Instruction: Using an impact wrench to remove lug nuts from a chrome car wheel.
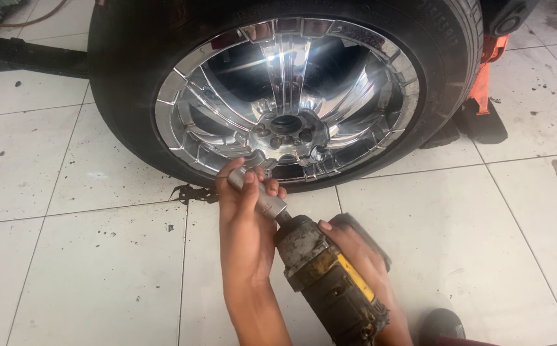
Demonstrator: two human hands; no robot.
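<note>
Left hand (245, 211) is wrapped around the long steel socket (257, 190), thumb on top and fingers curled under, closed on it and steadying it. Right hand (355, 256) is closed around the grip of the worn yellow-and-black impact wrench (326, 282); the fingers are mostly hidden behind the tool body. The socket sits on the wrench's drive, and its open end points up toward the hub (286, 131) of the chrome wheel (285, 96).

Position: the socket tip lies just beside the lower-left lug nut (257, 156), touching or very near it; contact cannot be confirmed from this angle.

Progress, judged: lug nuts appear seated around the hub, so most of the fastener work looks undone. The socket looks lined up but not clearly seated on a nut.

Surroundings: wheel and black tyre (125, 77) stand upright over the white tiled floor (99, 256), with dark grit scattered about. An orange jack (483, 83) stands at the tyre's right.
</note>
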